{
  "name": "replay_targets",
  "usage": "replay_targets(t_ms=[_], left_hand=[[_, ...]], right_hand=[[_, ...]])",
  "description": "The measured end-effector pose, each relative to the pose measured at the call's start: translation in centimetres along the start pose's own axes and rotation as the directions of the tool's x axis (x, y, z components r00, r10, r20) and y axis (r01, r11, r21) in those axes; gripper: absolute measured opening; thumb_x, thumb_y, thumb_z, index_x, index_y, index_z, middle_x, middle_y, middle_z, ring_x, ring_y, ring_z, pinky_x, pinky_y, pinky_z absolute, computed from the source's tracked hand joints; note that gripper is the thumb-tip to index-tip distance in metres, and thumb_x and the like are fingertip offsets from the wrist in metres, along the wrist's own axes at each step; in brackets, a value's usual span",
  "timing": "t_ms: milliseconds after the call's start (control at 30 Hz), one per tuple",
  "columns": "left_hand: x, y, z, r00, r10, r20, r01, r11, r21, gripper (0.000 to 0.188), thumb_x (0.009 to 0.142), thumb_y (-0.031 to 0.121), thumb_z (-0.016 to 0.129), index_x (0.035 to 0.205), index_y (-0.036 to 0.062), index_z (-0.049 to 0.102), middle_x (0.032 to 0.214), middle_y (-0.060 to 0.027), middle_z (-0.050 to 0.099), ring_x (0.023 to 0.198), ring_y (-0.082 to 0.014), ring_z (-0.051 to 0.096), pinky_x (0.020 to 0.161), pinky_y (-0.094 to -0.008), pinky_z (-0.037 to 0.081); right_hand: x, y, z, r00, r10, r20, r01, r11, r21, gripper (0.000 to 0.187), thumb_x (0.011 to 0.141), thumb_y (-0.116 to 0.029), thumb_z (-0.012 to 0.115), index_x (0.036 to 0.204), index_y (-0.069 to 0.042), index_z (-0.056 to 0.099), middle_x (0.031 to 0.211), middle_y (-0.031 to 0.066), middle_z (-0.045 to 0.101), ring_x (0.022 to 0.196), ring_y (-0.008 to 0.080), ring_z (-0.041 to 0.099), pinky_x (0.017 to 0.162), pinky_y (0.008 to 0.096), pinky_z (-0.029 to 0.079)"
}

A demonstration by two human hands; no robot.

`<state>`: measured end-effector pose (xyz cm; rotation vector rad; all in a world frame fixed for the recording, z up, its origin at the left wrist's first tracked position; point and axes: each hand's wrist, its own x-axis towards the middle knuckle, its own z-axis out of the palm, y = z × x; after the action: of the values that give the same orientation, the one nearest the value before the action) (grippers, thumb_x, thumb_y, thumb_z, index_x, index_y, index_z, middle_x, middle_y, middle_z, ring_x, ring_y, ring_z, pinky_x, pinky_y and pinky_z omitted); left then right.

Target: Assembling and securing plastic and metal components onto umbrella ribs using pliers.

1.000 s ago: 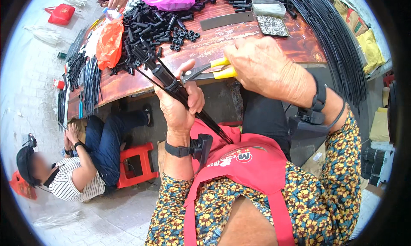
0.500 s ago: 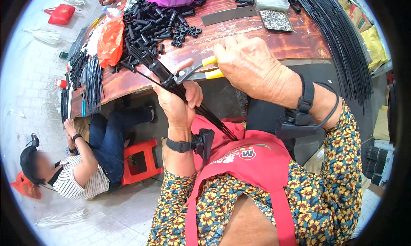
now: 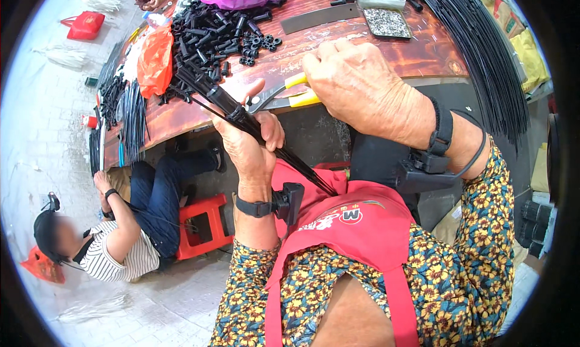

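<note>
My left hand point(image 3: 248, 141) is closed round a bundle of thin black rods on a shaft, which looks like a folded umbrella frame point(image 3: 296, 169). The frame slants from the table edge down to my lap. My right hand point(image 3: 350, 69) grips yellow-handled pliers point(image 3: 270, 98), handles spread apart. Their jaws reach the collar of the frame, just above my left fingers; the jaw tips are partly hidden, so I cannot tell whether they bite on anything. My left thumb sticks out behind the plier head.
Black plastic sleeves point(image 3: 205, 36) pile up on the red wooden table point(image 3: 326, 39), beside an orange bag point(image 3: 155, 63). A flat metal bar point(image 3: 320, 18) and a tray of small bits point(image 3: 388, 23) lie farther back. Long black rods point(image 3: 483, 63) hang over the right. A co-worker point(image 3: 118, 244) sits left, near a red stool point(image 3: 205, 226).
The plier handles have risen slightly and spread a little wider. Both hands keep their holds, and the frame has barely shifted.
</note>
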<state>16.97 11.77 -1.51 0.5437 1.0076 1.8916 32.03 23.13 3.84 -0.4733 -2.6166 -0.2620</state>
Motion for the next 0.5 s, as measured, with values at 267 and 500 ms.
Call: replay_targets(t_ms=[267, 500], left_hand=[[0.0, 0.1, -0.4, 0.997, -0.028, 0.072, 0.024, 0.999, 0.044, 0.098, 0.086, 0.079, 0.014, 0.122, -0.0031, 0.054, 0.044, 0.0009, 0.033, 0.034, -0.0117, 0.03, 0.035, -0.0262, 0.027], [0.2, 0.0, 0.1, 1.0, -0.009, 0.022, 0.008, 0.998, 0.057, 0.095, 0.089, 0.076, 0.011, 0.118, -0.0031, 0.056, 0.042, 0.0002, 0.032, 0.034, -0.0126, 0.029, 0.034, -0.0267, 0.027]], right_hand=[[0.9, 0.5, -0.3, 0.996, -0.093, -0.007, 0.093, 0.995, -0.035, 0.017, 0.075, -0.014, 0.062, 0.087, -0.002, 0.057, 0.081, 0.0134, 0.059, 0.078, 0.0264, 0.061, 0.065, 0.0343, 0.051], [2.0, 0.5, -0.4, 0.992, -0.125, -0.019, 0.125, 0.992, 0.001, 0.018, 0.077, -0.016, 0.062, 0.085, -0.001, 0.057, 0.08, 0.0137, 0.059, 0.078, 0.0252, 0.061, 0.063, 0.0347, 0.052]])
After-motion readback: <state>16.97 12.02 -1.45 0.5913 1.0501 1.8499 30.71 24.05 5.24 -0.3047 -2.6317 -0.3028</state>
